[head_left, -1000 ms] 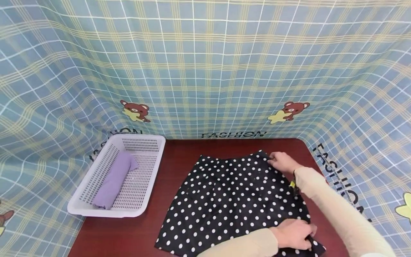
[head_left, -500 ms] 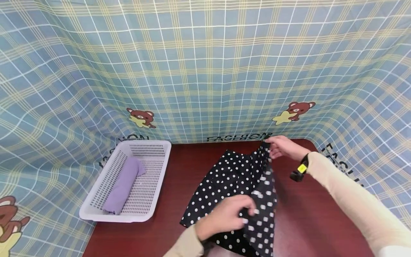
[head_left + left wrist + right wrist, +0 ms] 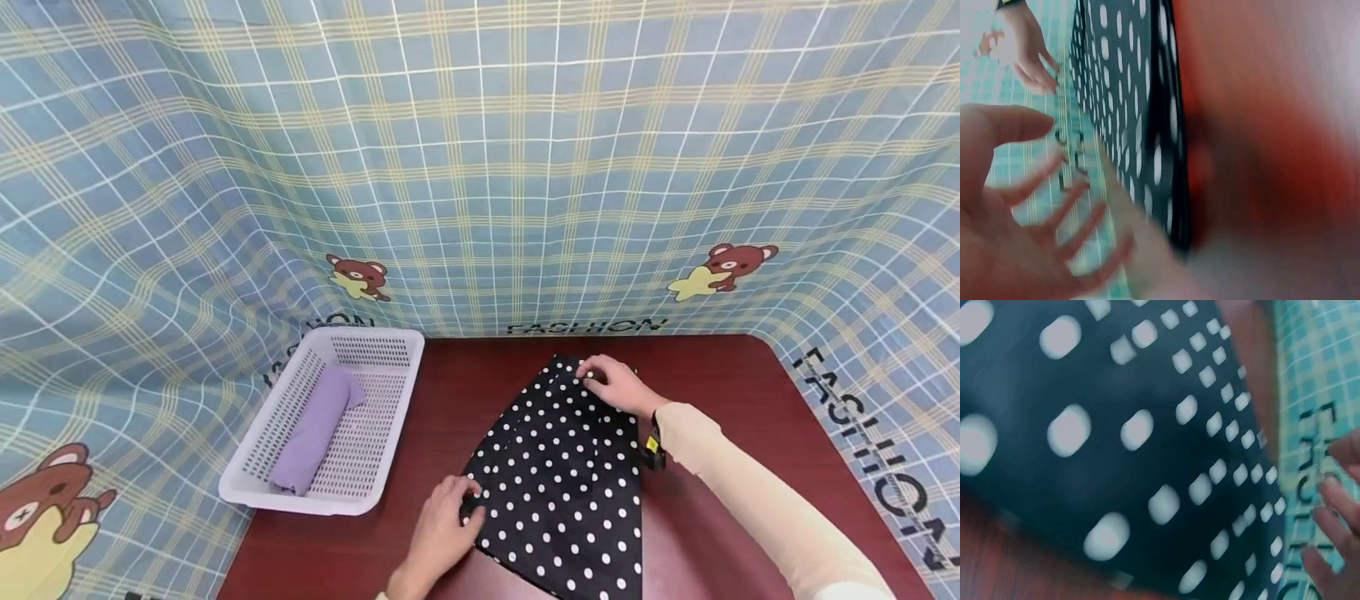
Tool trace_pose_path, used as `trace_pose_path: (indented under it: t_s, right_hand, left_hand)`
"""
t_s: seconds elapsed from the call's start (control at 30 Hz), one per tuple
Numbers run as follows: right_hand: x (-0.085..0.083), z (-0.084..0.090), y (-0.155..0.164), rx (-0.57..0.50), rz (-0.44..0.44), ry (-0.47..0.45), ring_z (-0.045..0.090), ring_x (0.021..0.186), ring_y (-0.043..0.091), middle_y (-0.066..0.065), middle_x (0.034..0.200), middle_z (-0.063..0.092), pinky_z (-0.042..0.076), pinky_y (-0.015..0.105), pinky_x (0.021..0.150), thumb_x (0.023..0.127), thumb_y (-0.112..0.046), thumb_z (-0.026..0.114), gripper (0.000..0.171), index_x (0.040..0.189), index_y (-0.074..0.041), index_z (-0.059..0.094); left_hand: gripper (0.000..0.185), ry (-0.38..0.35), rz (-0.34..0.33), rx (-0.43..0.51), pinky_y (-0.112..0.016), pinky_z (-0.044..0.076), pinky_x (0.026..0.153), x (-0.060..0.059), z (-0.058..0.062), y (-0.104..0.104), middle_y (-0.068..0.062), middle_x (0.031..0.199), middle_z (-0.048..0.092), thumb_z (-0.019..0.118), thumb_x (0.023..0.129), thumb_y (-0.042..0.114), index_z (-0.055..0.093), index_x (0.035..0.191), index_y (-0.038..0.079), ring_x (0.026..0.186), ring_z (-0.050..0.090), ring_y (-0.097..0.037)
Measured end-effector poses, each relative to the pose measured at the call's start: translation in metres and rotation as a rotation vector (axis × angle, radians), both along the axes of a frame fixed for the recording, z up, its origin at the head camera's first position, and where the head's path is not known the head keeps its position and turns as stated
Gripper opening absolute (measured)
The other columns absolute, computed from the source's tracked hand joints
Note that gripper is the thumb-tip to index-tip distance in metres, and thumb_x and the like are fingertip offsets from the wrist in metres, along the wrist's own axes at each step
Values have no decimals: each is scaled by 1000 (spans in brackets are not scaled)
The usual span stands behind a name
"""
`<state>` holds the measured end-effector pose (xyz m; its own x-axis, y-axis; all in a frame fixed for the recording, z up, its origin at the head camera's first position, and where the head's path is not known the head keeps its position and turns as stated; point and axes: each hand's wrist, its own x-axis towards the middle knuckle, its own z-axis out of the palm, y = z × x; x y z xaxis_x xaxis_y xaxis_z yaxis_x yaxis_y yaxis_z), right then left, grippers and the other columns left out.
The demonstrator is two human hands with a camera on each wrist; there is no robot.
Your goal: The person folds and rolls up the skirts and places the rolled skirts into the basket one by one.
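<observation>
One black cloth garment with white polka dots, broad and tapering, laid flat on a dark red, glossy tabletop. Long axis runs from the far side of the table toward the person; narrow end far, wide end near, left edge slanting, right edge almost straight. One bare left hand, at the near left corner of the garment: thumb and fingers apart, nothing pinched between them, the cloth lying to its right and reaching away from it. One bare right hand, over the far narrow end, come at from the right: fingers loosely bent and parted, with no cloth visibly gripped. The governing relation is therefore a diagonal: left hand nearer the wide end, right hand nearer the narrow one, the body of the garment stretched between. Whether either set of fingertips touches the fabric cannot be told, both wrist views being blurred. Right arm in a cream long sleeve, with a black wristband bearing a yellow mark at the cuff. To the left of the garment, well apart from it: one white rectangular perforated plastic basket, holding one rolled lilac cloth set lengthwise along its left side. Behind: one blue-and-yellow plaid fabric backdrop, printed with brown bears and black lettering.
</observation>
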<state>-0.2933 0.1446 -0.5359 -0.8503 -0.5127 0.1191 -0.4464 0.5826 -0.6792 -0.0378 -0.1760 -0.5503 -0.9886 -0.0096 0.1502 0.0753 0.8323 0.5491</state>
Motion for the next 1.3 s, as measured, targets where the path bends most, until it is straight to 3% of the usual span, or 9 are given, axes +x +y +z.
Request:
trace_pose_path:
  t_s: [0.07,0.17,0.37,0.5,0.7,0.9,1.03,1.13,1.3]
  right_hand:
    - [0,-6,15,42,-69,57,55,122,43,22,131,59,43,63,101,96,-11,62,28,123,-4,62]
    - [-2,-18,36,60,-194,33,45,132,49,29,141,50,36,66,107,95,-15,62,46,138,1,52]
    - [-19,-42,52,81,-231,-70,40,140,49,32,149,43,33,64,114,101,-30,57,60,147,5,41]
    - [-35,-51,43,69,-188,-42,50,128,44,28,137,53,41,59,107,102,-34,56,49,134,3,52]
    - [-45,-54,42,-71,-180,-8,60,99,30,15,112,65,45,46,87,102,-23,58,18,113,-9,58]
    - [-49,-68,33,-47,-165,75,61,103,26,6,115,68,45,45,89,103,-36,56,18,111,-20,59]
    - [-47,-73,26,-149,-130,52,61,107,25,5,114,68,45,45,93,103,-36,56,17,110,-21,58]
    - [-46,-75,24,-195,-106,50,62,103,19,1,109,67,47,41,90,103,-34,58,15,108,-21,57]
    - [-37,-83,32,-25,-116,170,56,87,16,1,98,61,46,37,80,104,-24,56,7,104,-17,55]
  left_hand:
    - [43,-12,85,-36,-46,47,80,-2,-6,14,-8,111,63,78,78,32,65,112,11,101,59,-27]
    - [59,-35,185,-101,-51,45,81,-7,-16,27,-16,115,57,83,73,36,61,117,2,105,55,-33]
    - [27,-19,263,-78,-48,48,82,-4,-30,21,-12,112,57,86,70,19,63,79,10,102,55,-27]
    - [26,-49,212,-57,-43,51,78,2,-28,10,-13,120,59,85,73,18,60,66,16,107,56,-26]
    - [21,-88,175,83,-38,52,79,4,-22,2,-10,116,60,76,84,13,58,75,16,103,62,-24]
    - [20,-40,192,150,-40,53,90,9,-28,-8,-9,111,63,75,83,5,58,76,13,102,66,-25]
    - [20,-4,196,125,-39,53,90,14,-37,-12,-6,108,68,74,82,4,59,76,15,98,67,-23]
    - [18,-11,237,104,-37,53,83,14,-39,-16,-1,99,69,73,84,7,60,80,17,92,67,-20]
    - [11,-88,365,11,-35,46,65,1,-33,-21,3,82,65,69,92,17,59,88,20,77,62,-14]
